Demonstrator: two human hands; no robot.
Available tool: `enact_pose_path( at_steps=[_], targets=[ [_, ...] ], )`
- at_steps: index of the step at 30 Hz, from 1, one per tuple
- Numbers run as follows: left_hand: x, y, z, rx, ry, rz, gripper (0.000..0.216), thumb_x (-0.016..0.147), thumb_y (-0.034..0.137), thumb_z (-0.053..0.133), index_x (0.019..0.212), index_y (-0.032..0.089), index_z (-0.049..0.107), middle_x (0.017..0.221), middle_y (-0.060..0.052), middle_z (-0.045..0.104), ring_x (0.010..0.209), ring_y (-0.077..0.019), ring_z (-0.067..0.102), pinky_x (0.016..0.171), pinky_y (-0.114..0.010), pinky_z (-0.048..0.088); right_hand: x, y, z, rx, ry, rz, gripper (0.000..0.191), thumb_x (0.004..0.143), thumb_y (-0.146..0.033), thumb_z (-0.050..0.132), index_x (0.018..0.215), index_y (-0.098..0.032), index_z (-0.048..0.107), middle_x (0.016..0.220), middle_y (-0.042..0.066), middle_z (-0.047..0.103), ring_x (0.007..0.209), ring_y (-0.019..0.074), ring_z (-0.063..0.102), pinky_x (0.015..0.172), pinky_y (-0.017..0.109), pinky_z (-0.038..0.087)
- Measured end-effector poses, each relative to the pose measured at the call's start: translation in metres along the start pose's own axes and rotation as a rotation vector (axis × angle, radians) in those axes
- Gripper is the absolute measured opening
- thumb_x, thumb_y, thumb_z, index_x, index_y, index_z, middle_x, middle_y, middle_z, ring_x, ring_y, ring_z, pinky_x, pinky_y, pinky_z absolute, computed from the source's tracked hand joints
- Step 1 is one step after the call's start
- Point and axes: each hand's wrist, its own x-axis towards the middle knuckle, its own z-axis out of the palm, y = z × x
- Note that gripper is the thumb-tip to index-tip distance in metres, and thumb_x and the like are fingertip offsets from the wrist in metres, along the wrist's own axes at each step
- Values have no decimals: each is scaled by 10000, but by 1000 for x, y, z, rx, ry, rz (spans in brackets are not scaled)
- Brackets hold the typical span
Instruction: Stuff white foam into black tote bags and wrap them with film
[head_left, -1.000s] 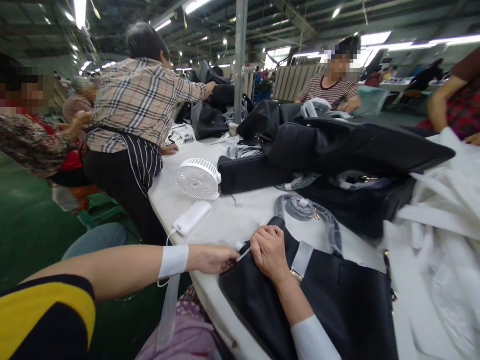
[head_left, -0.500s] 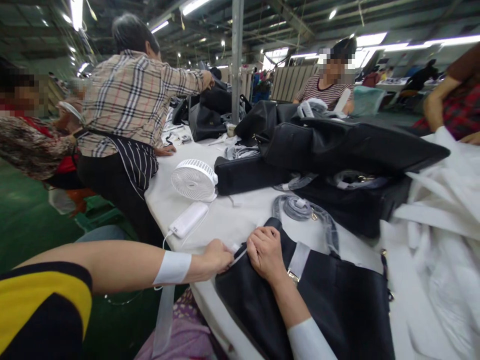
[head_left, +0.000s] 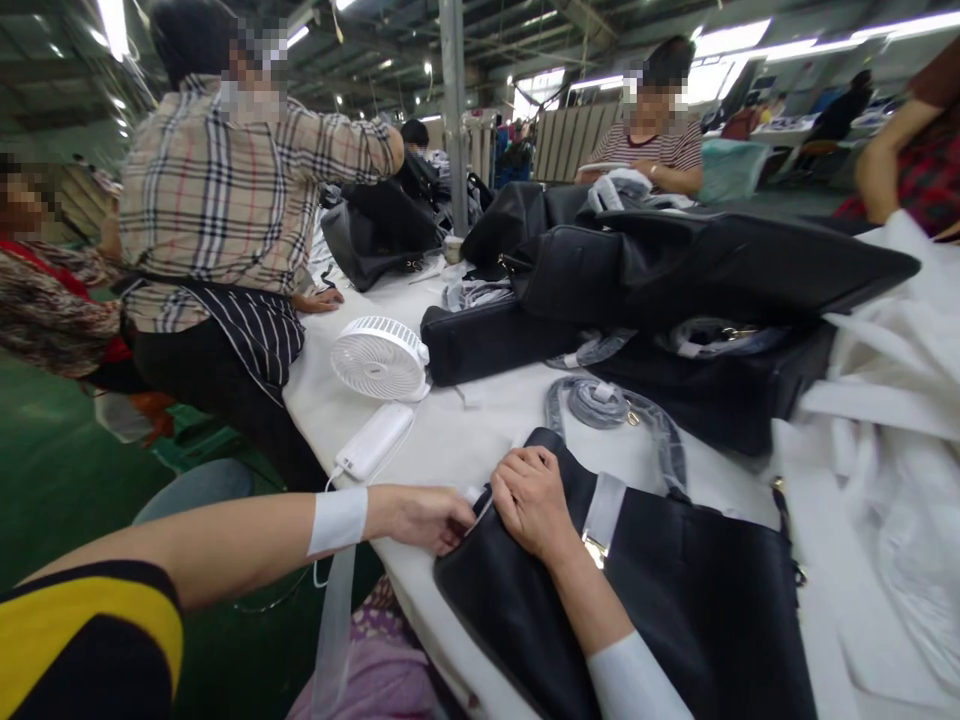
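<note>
A black handbag (head_left: 697, 590) lies on its side at the table's near edge, with a gold clasp and a pale protective strip (head_left: 604, 507) on its front. My right hand (head_left: 529, 500) is closed over the bag's edge, fingers curled round it and knuckles up. Just left of it, my left hand (head_left: 435, 518) has its fingers bent and pinching at the bag's left edge. A thin white line and a small white bit show there; the fingertips are partly hidden. Beyond the bag lies its plastic-wrapped strap (head_left: 598, 404), coiled.
A white fan (head_left: 380, 358) and a white power bank (head_left: 373, 441) with a cable stand on the white table (head_left: 487, 420). Black bags (head_left: 720, 270) are piled behind. White sheets (head_left: 862, 500) heap at the right. A person in a plaid shirt (head_left: 217, 200) stands at the left; others sit around.
My view has shifted slightly. My left fingers have turned and bent inward at the bag's edge; my right hand keeps its grip. The person in plaid has turned and raised an arm.
</note>
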Motion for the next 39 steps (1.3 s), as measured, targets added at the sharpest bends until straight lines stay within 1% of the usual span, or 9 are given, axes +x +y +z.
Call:
enact_pose_path(
  at_steps=[3, 7, 10, 18, 22, 26, 30, 34, 39],
  targets=[
    [-6, -9, 12, 115, 53, 165, 256, 752, 394, 525, 766, 164, 637, 822, -26, 659, 749, -142, 590, 753, -258, 467, -1, 0, 1, 18, -44, 15, 296, 948, -202, 396, 721, -196, 586, 766, 27, 639, 898, 180, 543, 925, 386, 302],
    [2, -26, 32, 517, 450, 373, 432, 841, 561, 487, 748, 158, 612, 797, -78, 659, 808, -236, 604, 733, -307, 422, -4, 1, 3, 24, -7, 90, 261, 960, -192, 383, 942, -205, 643, 1057, 55, 694, 1091, 195, 558, 1015, 409, 274],
    [14, -32, 36, 785, 592, 418, 527, 923, 573, 341, 788, 159, 637, 798, -117, 681, 783, -255, 636, 713, -316, 413, -6, 6, 8, -29, 12, 185, 276, 964, -206, 387, 1051, -207, 649, 1203, 71, 661, 1223, 226, 513, 1065, 454, 246],
    [26, -35, 29, 895, 657, 400, 614, 955, 581, 258, 887, 135, 675, 997, -197, 701, 986, -294, 648, 863, -349, 418, -4, 22, 15, -4, 134, 222, 326, 947, -234, 399, 1184, -167, 612, 1239, 134, 633, 1234, 241, 524, 1042, 455, 393],
    [25, -34, 26, 921, 632, 441, 592, 970, 545, 261, 897, 133, 679, 991, -191, 704, 974, -285, 654, 847, -332, 420, -16, 2, -7, -177, -16, 255, 406, 948, -271, 405, 1313, -140, 524, 1429, 185, 463, 1346, 293, 397, 1074, 540, 332],
    [26, -32, 21, 968, 583, 467, 578, 981, 520, 254, 876, 144, 680, 955, -157, 717, 924, -253, 664, 811, -296, 422, -55, -32, -34, -352, -221, 350, 518, 921, -439, 485, 1400, -247, 446, 1502, 159, 369, 1376, 399, 307, 1038, 703, 199],
    [12, -27, 22, 1077, 545, 464, 585, 981, 511, 255, 856, 128, 680, 933, -177, 709, 914, -264, 661, 812, -304, 427, -86, -58, -38, -364, -275, 490, 616, 903, -564, 462, 1453, -308, 360, 1509, 127, 369, 1350, 404, 338, 1024, 648, 258],
    [-16, -12, 32, 1435, 743, 428, 580, 933, 577, 356, 831, 114, 690, 848, -203, 686, 836, -337, 659, 761, -395, 469, -91, -65, -33, -362, -247, 555, 672, 890, -643, 413, 1468, -310, 325, 1530, 97, 340, 1370, 372, 307, 1070, 597, 237],
    [-3, -18, 47, 1626, 832, 1143, 495, 972, 459, 340, 1309, 161, 546, 1365, -171, 524, 1246, -335, 490, 1010, -494, 395, -90, -67, -30, -352, -223, 567, 680, 898, -633, 400, 1471, -276, 312, 1533, 106, 328, 1368, 357, 305, 1076, 612, 227]
  ],
)
